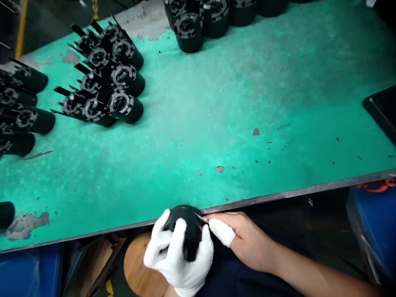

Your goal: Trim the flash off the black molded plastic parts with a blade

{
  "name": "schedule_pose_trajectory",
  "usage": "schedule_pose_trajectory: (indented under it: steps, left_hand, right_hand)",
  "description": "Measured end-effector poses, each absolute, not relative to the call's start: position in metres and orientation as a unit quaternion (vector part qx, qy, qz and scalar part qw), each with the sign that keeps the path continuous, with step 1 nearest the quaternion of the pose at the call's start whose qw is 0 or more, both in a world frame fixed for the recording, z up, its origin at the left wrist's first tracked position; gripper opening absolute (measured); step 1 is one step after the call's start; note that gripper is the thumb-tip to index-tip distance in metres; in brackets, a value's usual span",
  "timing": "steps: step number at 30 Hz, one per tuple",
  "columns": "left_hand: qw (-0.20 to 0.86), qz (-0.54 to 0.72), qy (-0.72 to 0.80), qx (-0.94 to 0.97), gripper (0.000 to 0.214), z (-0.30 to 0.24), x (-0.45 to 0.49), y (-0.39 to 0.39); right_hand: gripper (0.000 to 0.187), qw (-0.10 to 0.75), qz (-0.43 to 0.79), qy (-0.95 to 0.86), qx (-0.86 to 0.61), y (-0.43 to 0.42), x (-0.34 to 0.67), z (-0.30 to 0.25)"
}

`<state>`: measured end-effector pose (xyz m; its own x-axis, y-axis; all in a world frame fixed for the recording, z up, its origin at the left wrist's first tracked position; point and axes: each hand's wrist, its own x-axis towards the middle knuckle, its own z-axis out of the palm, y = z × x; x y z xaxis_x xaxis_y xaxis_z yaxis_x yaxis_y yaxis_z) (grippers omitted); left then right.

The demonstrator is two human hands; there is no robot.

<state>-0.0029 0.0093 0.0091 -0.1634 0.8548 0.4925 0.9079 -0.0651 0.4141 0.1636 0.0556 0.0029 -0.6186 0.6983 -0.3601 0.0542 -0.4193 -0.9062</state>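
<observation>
At the table's front edge, my left hand (182, 255), in a white glove, grips a round black plastic part (186, 216) with its fingers spread over it. My right hand (247, 239) is bare except for a white covering on the thumb. Pinched between its thumb and forefinger is a small thin blade (201, 217), its tip against the right side of the black part. The blade's handle end is hidden in my fingers. The underside of the part is hidden by my left hand.
Clusters of similar black cylindrical parts (133, 109) stand on the green table (198, 123) at the left and back (190, 41). A dark flat object (383, 111) lies at the right edge. Below are a round wooden stool (140, 268) and blue bins (375, 222).
</observation>
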Motion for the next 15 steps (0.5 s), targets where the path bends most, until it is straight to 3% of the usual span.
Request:
schedule_pose_trajectory:
  steps: [15]
  left_hand:
    - [0.088, -0.344, -0.657, -0.665, 0.053, 0.0061, -0.0022, 0.0182]
  right_hand:
    - [0.03, 0.2, 0.721, -0.521, -0.411, 0.0543, 0.1588, -0.0006]
